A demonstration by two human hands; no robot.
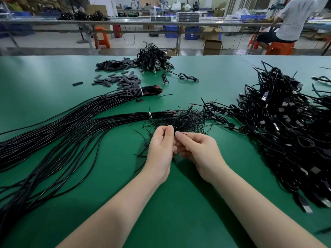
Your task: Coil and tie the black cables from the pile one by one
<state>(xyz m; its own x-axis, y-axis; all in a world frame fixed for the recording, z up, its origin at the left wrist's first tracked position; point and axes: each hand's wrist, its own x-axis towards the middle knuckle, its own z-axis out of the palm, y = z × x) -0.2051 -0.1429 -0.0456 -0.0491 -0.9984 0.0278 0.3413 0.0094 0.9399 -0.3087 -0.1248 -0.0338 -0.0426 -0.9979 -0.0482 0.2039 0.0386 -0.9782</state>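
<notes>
Pinching one coiled cable [181, 122] mid-frame, both hands' fingers [170, 130] twist its tie, with the right-side pile [286, 126] largely untied.

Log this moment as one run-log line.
left hand: pinches coiled cable | right hand: pinches tie | pile: right

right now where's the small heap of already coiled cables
In the head view, the heap of coiled cables sits at the green table's far edge, centre, just right of the black sleeve pieces.
</notes>
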